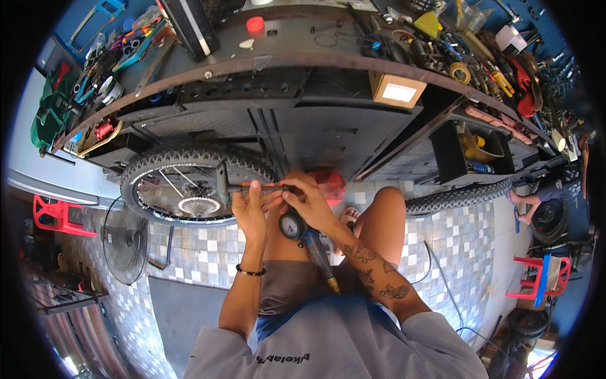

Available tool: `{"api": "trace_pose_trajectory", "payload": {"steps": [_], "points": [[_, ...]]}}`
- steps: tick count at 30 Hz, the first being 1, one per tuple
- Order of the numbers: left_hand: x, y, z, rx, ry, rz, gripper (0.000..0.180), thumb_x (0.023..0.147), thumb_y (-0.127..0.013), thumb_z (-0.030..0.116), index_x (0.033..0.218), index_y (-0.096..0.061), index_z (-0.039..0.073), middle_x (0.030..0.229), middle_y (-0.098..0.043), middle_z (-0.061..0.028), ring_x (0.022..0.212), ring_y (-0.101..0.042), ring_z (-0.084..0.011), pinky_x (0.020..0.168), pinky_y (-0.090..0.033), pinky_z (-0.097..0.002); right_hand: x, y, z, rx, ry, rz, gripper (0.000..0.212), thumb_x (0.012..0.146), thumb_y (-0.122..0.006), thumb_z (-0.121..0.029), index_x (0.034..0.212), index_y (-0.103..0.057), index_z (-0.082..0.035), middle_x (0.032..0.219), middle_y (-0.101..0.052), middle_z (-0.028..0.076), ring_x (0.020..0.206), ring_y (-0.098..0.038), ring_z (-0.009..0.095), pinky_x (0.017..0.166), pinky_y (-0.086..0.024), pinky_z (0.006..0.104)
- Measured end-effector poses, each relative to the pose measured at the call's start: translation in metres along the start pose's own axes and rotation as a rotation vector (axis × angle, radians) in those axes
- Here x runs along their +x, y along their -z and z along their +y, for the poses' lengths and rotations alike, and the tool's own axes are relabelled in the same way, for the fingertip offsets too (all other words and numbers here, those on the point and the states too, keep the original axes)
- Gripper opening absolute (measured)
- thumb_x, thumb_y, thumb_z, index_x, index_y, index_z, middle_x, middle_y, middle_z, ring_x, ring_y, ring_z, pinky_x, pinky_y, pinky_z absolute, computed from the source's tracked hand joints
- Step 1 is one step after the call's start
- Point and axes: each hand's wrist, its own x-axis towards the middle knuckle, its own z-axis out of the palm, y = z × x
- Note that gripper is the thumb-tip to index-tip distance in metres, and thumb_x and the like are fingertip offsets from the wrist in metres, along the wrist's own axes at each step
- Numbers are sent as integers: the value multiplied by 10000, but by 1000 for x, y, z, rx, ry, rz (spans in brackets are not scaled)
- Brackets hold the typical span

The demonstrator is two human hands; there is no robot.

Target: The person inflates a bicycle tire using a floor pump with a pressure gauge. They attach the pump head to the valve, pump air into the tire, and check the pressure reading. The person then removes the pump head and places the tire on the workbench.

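Observation:
A grey T-handled tool (pixel 223 183) lies crosswise in front of me, its crossbar to the left and its shaft pointing right. My left hand (pixel 251 208) is closed around the shaft from below, thumb up. At the shaft's right end my right hand (pixel 307 201) pinches with its fingertips; any small part there is hidden. Just under my right hand, a tyre inflator with a round dial gauge (pixel 292 224) rests between my thighs, its brass end (pixel 332 284) toward me. Left of my hands stands a bicycle wheel (pixel 142 202) with a knobby tyre and a silver cassette (pixel 199 206).
Ahead is a dark workbench (pixel 278 62) crowded with tools, a red cap (pixel 255 24) and a cardboard box (pixel 396 90) below its edge. A floor fan (pixel 126 243) and red stool (pixel 60 215) stand left. Another tyre (pixel 461 197) and someone's foot (pixel 522 198) are right.

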Motion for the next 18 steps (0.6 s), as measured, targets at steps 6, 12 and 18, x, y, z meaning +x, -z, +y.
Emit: {"api": "trace_pose_trajectory", "payload": {"steps": [6, 12, 18], "points": [[-6, -10, 6, 41, -16, 18, 262, 1147, -555, 237, 1219, -477, -3, 1052, -716, -222, 836, -794, -304, 655, -685, -350, 6, -1, 10, -103, 111, 55, 274, 1097, -609, -94, 1341, -632, 30, 1085, -722, 108, 839, -764, 175, 759, -616, 277], [-13, -16, 7, -26, -13, 83, 286, 1155, -539, 261, 1235, -446, 2, 1007, -690, -176, 839, -792, -299, 641, -681, -344, -1, 4, 12, -3, 73, 41, 263, 1105, -601, -94, 1340, -625, 21, 1222, -690, 97, 895, -753, 169, 770, -623, 286], [-13, -15, 27, 168, -172, 1, 316, 1154, -534, 288, 1248, -449, -1, 1015, -678, -157, 782, -775, -246, 601, -681, -327, -9, -2, 16, 160, 49, 41, 252, 1100, -603, -88, 1333, -638, 3, 1183, -655, 77, 878, -754, 175, 777, -614, 287]]}}
